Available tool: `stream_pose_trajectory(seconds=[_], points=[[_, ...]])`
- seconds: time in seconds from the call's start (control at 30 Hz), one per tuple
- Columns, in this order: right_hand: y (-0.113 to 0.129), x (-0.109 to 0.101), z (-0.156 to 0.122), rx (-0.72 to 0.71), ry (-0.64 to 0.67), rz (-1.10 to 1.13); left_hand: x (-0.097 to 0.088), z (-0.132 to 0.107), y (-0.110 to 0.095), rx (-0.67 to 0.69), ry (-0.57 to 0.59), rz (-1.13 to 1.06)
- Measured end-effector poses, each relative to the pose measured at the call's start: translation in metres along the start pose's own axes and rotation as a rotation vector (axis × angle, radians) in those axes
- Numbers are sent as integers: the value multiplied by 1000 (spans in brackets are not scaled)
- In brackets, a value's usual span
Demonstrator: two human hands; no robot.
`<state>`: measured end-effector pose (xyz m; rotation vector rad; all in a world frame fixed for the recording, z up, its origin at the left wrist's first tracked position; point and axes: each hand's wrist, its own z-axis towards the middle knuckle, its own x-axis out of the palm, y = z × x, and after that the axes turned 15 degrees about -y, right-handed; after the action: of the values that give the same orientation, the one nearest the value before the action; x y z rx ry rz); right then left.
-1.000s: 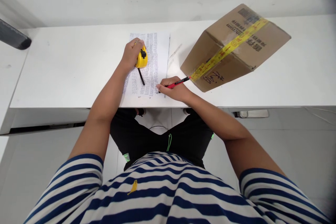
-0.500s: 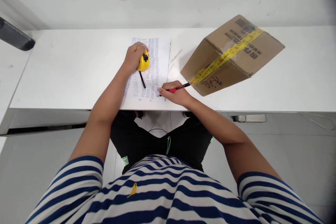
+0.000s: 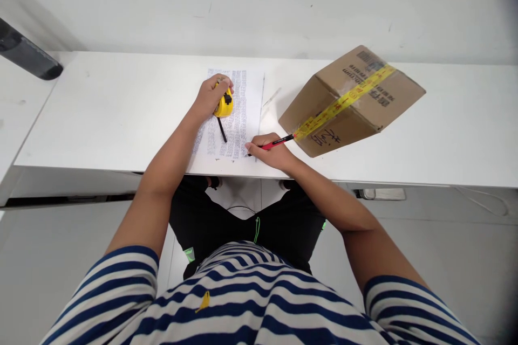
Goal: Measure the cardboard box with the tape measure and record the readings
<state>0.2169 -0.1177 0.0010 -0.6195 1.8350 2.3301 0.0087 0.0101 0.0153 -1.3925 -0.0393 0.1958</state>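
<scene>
Past the back left corner of the desk (image 3: 121, 113), a dark rounded object (image 3: 32, 56) runs out of view; what it is cannot be told. Nearer the middle, the left hand (image 3: 214, 96) is closed around a yellow tape measure (image 3: 225, 108), its black strap (image 3: 222, 130) trailing toward the front edge. The tape measure sits over the left part of a sheet of paper (image 3: 254, 113) covered in rows of writing; hand and case together probably keep the sheet from sliding. The paper lies close to the desk's front edge, presumably for easy reach. At its near right corner, the right hand (image 3: 272, 152) has its fingers pinched on a red and black pen (image 3: 278, 142), slanted as for writing; whether the tip touches is too small to tell. Farther right, a taped cardboard box (image 3: 343, 86) stands just beyond the pen's back end, seemingly leaving the paper free.
</scene>
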Motion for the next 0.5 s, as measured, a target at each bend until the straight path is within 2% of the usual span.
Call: stream_pose_trajectory(seconds=[0.13,0.3,0.5], points=[[1,0,0,19,-53,-12,0,0,1,-8,0,-9],[1,-1,0,-29,10,-11,0,3,4,-17,6,-22],[1,-1,-1,-21,-23,26,0,2,3,-17,13,-19]])
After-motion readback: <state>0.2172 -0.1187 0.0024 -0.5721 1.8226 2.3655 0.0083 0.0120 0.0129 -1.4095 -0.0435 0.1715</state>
